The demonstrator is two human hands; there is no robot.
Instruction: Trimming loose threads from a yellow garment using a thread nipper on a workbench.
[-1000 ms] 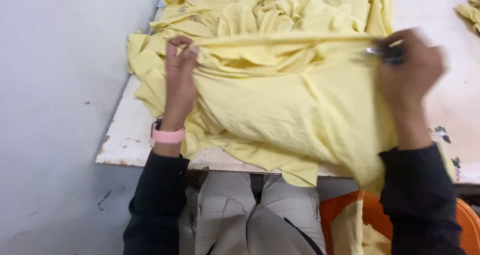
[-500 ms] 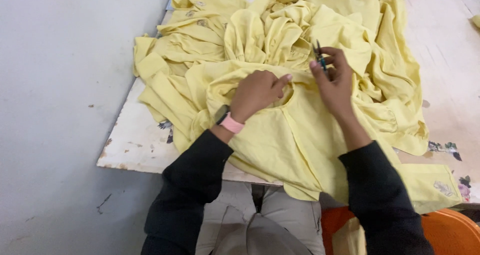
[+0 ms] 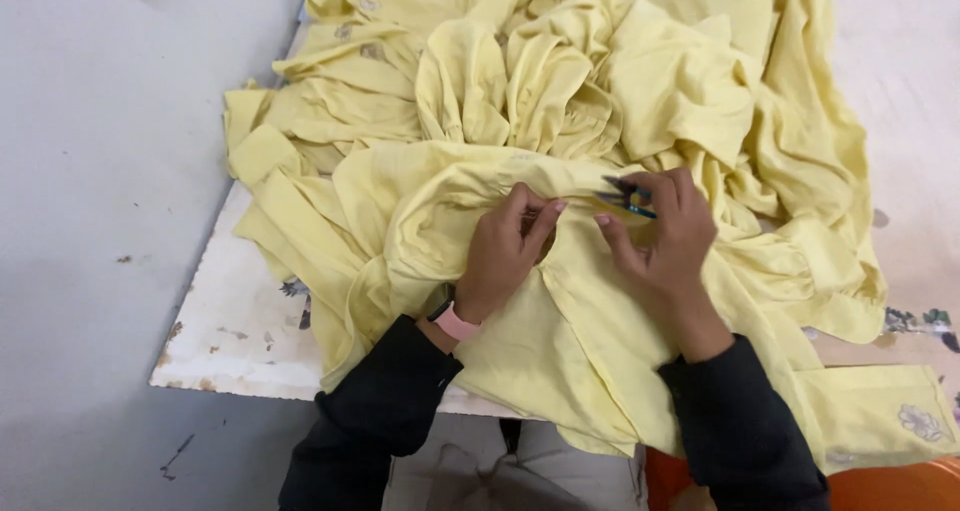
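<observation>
Yellow cloth is lying in a heap across the worn white table (image 3: 235, 336), and the person's hands are meeting on the nearest shirt (image 3: 560, 341), which is spread at the table's near edge. The left hand (image 3: 505, 251) is pinching a fold of the shirt near its collar, fingers closed on the fabric. The right hand (image 3: 660, 236) is gripping a small dark thread clipper (image 3: 628, 199), its blades lying just beside the same fold. A pink watch (image 3: 455, 321) is showing at the left wrist.

Pale yellow garment (image 3: 560, 311) spread crumpled over the tabletop's near edge, small dark thread snips (image 3: 628, 201) at its neckline fold.
</observation>
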